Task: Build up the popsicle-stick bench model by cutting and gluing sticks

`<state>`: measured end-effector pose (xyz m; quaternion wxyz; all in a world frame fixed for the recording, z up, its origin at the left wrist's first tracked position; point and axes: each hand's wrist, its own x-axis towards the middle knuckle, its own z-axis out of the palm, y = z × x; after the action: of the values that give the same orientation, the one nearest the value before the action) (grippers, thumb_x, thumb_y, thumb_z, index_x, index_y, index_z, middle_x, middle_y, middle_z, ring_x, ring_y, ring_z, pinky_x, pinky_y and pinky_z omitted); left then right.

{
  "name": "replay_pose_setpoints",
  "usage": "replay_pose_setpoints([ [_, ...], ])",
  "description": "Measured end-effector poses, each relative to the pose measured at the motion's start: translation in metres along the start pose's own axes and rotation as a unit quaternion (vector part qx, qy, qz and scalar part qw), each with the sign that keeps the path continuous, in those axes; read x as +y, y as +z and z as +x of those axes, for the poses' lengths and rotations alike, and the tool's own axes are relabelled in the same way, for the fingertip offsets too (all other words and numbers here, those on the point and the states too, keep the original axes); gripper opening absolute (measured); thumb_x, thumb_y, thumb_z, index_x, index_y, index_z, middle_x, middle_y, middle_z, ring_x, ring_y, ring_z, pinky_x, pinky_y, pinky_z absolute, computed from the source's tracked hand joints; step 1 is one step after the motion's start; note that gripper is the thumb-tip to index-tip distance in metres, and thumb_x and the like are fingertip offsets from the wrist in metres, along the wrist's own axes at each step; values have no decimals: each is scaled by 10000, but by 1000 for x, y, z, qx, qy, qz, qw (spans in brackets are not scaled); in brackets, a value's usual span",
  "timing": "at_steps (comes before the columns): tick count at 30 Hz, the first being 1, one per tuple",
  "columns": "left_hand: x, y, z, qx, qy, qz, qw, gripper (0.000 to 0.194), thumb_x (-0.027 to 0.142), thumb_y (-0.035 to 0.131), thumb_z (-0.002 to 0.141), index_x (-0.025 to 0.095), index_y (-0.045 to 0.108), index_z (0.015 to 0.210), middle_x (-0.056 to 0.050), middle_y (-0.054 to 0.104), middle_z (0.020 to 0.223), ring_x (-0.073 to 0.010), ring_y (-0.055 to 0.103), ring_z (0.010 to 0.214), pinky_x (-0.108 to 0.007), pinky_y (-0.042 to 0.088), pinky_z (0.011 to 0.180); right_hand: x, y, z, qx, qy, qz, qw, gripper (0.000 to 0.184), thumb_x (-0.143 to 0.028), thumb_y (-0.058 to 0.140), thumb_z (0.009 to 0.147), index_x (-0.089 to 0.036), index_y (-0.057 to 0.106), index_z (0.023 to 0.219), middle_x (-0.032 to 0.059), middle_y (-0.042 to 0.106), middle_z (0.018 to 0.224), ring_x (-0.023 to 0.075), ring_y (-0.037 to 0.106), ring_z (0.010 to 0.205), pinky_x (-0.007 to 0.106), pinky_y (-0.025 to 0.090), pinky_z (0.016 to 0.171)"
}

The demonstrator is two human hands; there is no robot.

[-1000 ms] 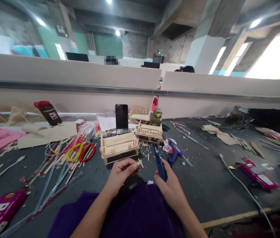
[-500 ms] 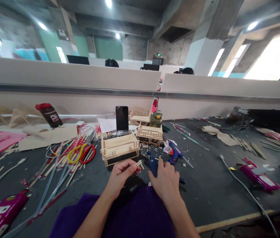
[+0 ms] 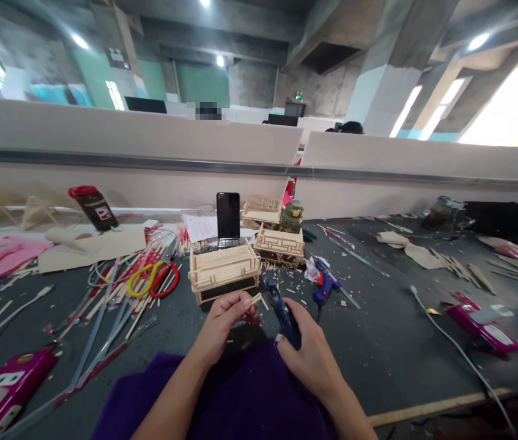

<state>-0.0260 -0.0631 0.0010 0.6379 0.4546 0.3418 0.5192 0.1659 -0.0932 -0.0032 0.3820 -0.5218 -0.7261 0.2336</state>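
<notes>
Between thumb and fingertips, my left hand (image 3: 224, 321) pinches short pale wooden sticks (image 3: 257, 298). My right hand (image 3: 307, 342) is wrapped around dark blue pliers (image 3: 286, 315), their head raised close to the stick ends but apart from them. Just beyond my left hand stands a small railed frame of wooden sticks (image 3: 224, 272). A second stick frame (image 3: 279, 245) sits behind it to the right, and a third one (image 3: 262, 209) lies farther back. A blue glue gun (image 3: 328, 284) rests to the right of the pliers.
Yellow and red-handled scissors (image 3: 154, 280) lie among loose sticks and clear strips at left. A phone (image 3: 228, 217) stands upright near the partition (image 3: 171, 186), beside a green jar (image 3: 292, 217). A white cable (image 3: 451, 348) and a magenta device (image 3: 488, 330) are at right. Wood scraps litter the table.
My right hand has closed around the blue pliers and lifted them from the table, turning them upright. My left hand keeps the sticks in nearly the same place.
</notes>
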Motion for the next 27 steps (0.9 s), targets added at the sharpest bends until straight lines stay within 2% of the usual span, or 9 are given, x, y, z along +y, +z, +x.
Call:
replay_pose_setpoints([
  [6,-1,0,-1,-39,-1,20,999,275,354,619,875,137,589,708,-13,568,701,-129,534,688,-261,447,711,-3,5,2,6,-35,-41,999,601,-100,519,698,-194,495,1291,86,614,1194,240,581,1135,392,454,1023],
  [12,-2,-4,0,-60,11,60,996,254,348,598,892,127,629,770,-22,577,727,-127,506,708,-244,410,708,-6,8,2,22,-45,-34,998,544,-89,522,701,-223,536,1229,61,643,1124,225,609,1074,358,487,973],
  [27,-4,-4,1,-59,-9,67,996,270,345,604,887,126,604,728,-23,563,708,-125,493,691,-244,398,690,-5,21,-1,76,-44,-10,996,450,-125,534,730,-186,586,1172,87,686,1107,219,667,1007,304,534,870],
])
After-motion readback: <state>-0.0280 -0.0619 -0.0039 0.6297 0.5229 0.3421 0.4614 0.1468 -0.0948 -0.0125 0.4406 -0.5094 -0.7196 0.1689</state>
